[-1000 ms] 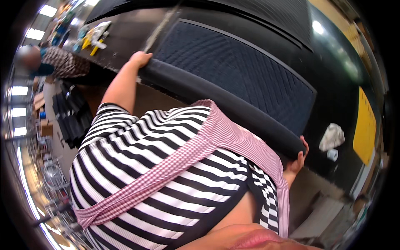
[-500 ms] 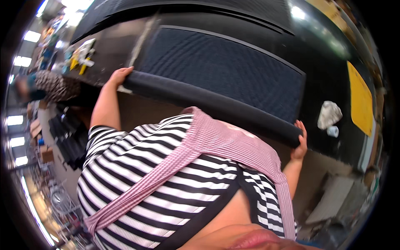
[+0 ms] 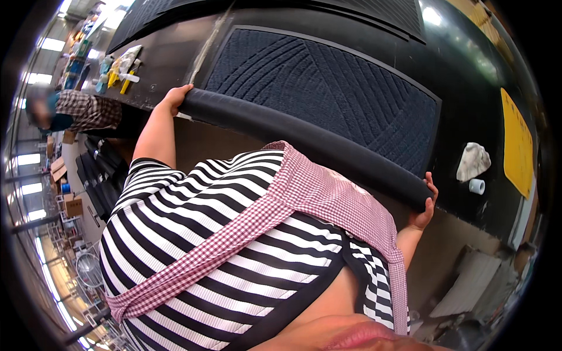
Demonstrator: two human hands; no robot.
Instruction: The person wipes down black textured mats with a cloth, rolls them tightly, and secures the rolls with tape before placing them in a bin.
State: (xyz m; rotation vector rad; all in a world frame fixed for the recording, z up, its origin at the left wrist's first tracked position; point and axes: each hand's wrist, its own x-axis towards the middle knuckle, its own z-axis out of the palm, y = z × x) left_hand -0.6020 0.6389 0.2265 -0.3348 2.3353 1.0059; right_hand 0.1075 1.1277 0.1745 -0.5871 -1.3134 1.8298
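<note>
A dark blue floor mat [image 3: 328, 88] with carved curved and straight lines and a thin black border lies on the black worktable. Its near side curls into a thick, smooth black roll [image 3: 304, 140] along the table's front edge. The left end of that roll is in my left hand [image 3: 177, 98], fingers wrapped over the corner. At the right end my right hand [image 3: 426, 202] grips the mat, with the fingers bent around its side and partly hidden behind it. Both arms are spread wide, and the roll runs just in front of my checked apron.
More black mats [image 3: 363, 14] are stacked across the table. To the right sit a crumpled white cloth [image 3: 473, 162], a small pale roll [image 3: 476, 186] and a yellow sheet [image 3: 516, 143]. Yellow-handled tools [image 3: 126, 76] lie far left, near another person [image 3: 88, 110]. Dark mats [image 3: 102, 175] hang behind.
The view has swung slightly, so the table and mat sit a little farther right in the picture. Both hands keep their hold on the roll's ends.
</note>
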